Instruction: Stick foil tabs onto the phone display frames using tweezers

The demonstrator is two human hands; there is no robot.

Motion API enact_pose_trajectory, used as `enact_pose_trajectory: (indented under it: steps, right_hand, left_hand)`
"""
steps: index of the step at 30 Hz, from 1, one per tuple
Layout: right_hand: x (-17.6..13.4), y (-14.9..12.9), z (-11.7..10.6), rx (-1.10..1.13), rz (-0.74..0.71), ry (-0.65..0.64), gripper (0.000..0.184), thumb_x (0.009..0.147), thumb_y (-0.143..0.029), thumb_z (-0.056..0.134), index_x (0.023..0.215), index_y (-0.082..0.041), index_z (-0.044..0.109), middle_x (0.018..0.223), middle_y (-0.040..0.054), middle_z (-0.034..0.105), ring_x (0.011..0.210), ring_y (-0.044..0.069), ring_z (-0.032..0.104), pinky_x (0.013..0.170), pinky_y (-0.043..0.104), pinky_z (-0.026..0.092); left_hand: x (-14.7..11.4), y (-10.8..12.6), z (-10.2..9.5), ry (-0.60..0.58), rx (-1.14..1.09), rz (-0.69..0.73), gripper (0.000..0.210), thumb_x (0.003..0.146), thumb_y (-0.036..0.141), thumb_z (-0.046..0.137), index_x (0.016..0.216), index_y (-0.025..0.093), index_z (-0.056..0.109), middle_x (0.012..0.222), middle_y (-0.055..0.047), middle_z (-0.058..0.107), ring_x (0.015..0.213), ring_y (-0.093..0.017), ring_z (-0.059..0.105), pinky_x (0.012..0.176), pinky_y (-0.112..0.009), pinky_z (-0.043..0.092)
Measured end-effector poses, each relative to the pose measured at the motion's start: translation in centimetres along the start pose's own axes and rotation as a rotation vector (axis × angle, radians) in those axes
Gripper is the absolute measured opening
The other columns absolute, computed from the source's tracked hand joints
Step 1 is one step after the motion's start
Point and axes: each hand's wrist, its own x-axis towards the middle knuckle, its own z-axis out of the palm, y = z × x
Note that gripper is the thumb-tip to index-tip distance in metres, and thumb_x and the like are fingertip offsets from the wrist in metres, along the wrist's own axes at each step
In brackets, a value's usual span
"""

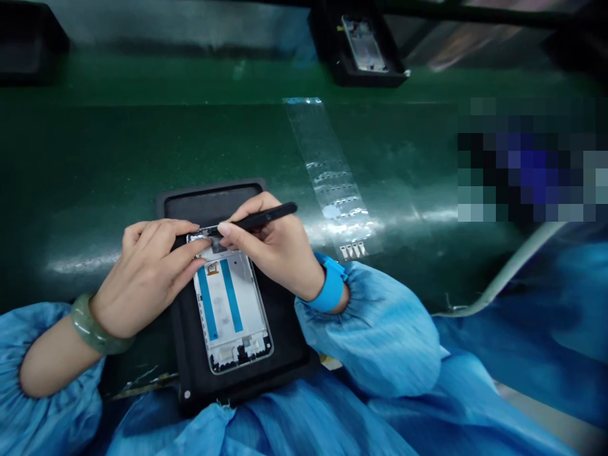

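Observation:
An opened phone housing (244, 291) lies at a slight tilt in a black tray (285, 335); its white inner face carries two blue strips and a small orange-brown flex piece. My left hand (147, 272), with a green bangle at the wrist, grips the housing's upper left, fingertips on its top end. Pinched in my right hand (275, 253) is a slim black tool, apparently tweezers (266, 216), whose working tip is hidden by my fingers at the housing's top end. A blue band circles my right wrist.
Right of the tray, a clear plastic strip (327, 164) lies on the green bench (95, 158), with several small metal pieces (353, 251) at its near end. Another black tray (375, 77) at the back holds a phone housing (365, 43). A black box (31, 44) stands far left.

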Motion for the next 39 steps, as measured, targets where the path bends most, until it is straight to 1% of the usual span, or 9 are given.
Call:
enact_pose_trajectory:
  steps: [3, 5, 10, 14, 19, 22, 28, 33, 39]
  right_hand:
    - [0.3, -0.4, -0.2, 0.132, 0.022, 0.085, 0.028, 0.077, -0.042, 0.066, 0.083, -0.022, 0.047, 0.072, -0.0038, 0.059, 0.068, 0.013, 0.069, 0.062, 0.024, 0.058]
    - [0.7, -0.7, -0.4, 0.179, 0.025, 0.097, 0.030, 0.077, -0.042, 0.067, 0.083, -0.023, 0.045, 0.075, -0.0036, 0.058, 0.071, 0.013, 0.069, 0.064, 0.025, 0.059]
    - [1.9, -0.4, -0.2, 0.105, -0.071, -0.017, 0.026, 0.079, -0.039, 0.065, 0.088, -0.021, 0.049, 0.091, 0.0007, 0.060, 0.085, 0.014, 0.066, 0.076, 0.028, 0.057]
    - [2.6, 0.3, 0.2, 0.083, -0.086, -0.089, 0.023, 0.081, -0.037, 0.062, 0.089, -0.021, 0.047, 0.092, 0.0010, 0.060, 0.085, 0.013, 0.065, 0.078, 0.029, 0.056]
    - [2.4, 0.3, 0.1, 0.052, -0.094, -0.102, 0.017, 0.083, -0.031, 0.058, 0.087, -0.021, 0.046, 0.085, -0.0004, 0.058, 0.081, 0.013, 0.066, 0.073, 0.027, 0.055]
    - [2.2, 0.1, 0.1, 0.015, -0.085, -0.099, 0.016, 0.082, -0.031, 0.057, 0.086, -0.021, 0.045, 0.082, -0.0006, 0.058, 0.076, 0.012, 0.065, 0.069, 0.026, 0.054]
    - [2.1, 0.0, 0.2, -0.077, -0.126, -0.098, 0.015, 0.082, -0.029, 0.057, 0.086, -0.020, 0.046, 0.081, -0.0001, 0.057, 0.074, 0.011, 0.062, 0.064, 0.023, 0.052]
    - [2.1, 0.1, 0.1, -0.107, -0.139, -0.107, 0.016, 0.082, -0.030, 0.057, 0.086, -0.020, 0.045, 0.080, -0.0009, 0.057, 0.071, 0.010, 0.061, 0.064, 0.022, 0.051]
    - [2.0, 0.0, 0.2, -0.128, -0.175, -0.101, 0.012, 0.082, -0.026, 0.056, 0.085, -0.019, 0.047, 0.079, -0.0015, 0.055, 0.071, 0.009, 0.060, 0.065, 0.021, 0.051]
  left_hand:
    - [-0.1, 0.3, 0.2, 0.018, 0.007, -0.006, 0.029, 0.091, 0.029, 0.046, 0.117, 0.023, 0.057, 0.116, -0.010, 0.058, 0.107, -0.028, 0.053, 0.086, -0.046, 0.037]
    - [-0.2, 0.3, 0.3, 0.031, 0.010, 0.004, 0.029, 0.091, 0.029, 0.047, 0.118, 0.022, 0.057, 0.117, -0.010, 0.058, 0.107, -0.028, 0.053, 0.086, -0.046, 0.037]
    - [-0.2, 0.2, 0.6, 0.056, -0.007, -0.003, 0.030, 0.092, 0.032, 0.046, 0.118, 0.020, 0.055, 0.117, -0.010, 0.058, 0.107, -0.028, 0.054, 0.085, -0.045, 0.037]
    - [-0.2, 0.2, 0.8, 0.065, -0.042, -0.026, 0.032, 0.092, 0.034, 0.045, 0.118, 0.019, 0.056, 0.118, -0.010, 0.059, 0.108, -0.028, 0.054, 0.086, -0.045, 0.037]
    - [-0.2, 0.1, 0.8, 0.036, -0.042, -0.031, 0.034, 0.092, 0.035, 0.044, 0.122, 0.022, 0.055, 0.120, -0.010, 0.057, 0.110, -0.029, 0.052, 0.085, -0.045, 0.038]
    - [-0.2, 0.2, 0.7, 0.036, -0.032, -0.036, 0.033, 0.093, 0.033, 0.043, 0.122, 0.022, 0.055, 0.120, -0.010, 0.057, 0.110, -0.029, 0.051, 0.084, -0.045, 0.038]
    - [-0.2, 0.4, 0.6, 0.042, 0.009, -0.027, 0.032, 0.093, 0.030, 0.044, 0.122, 0.022, 0.054, 0.119, -0.011, 0.057, 0.110, -0.029, 0.051, 0.084, -0.045, 0.038]
    - [-0.2, 0.4, 0.7, 0.048, 0.009, -0.019, 0.032, 0.093, 0.032, 0.044, 0.121, 0.022, 0.052, 0.120, -0.011, 0.057, 0.112, -0.029, 0.051, 0.086, -0.046, 0.038]
    - [-0.2, 0.4, 0.6, 0.063, 0.021, -0.005, 0.030, 0.092, 0.030, 0.046, 0.119, 0.020, 0.054, 0.119, -0.011, 0.058, 0.111, -0.029, 0.052, 0.085, -0.045, 0.037]
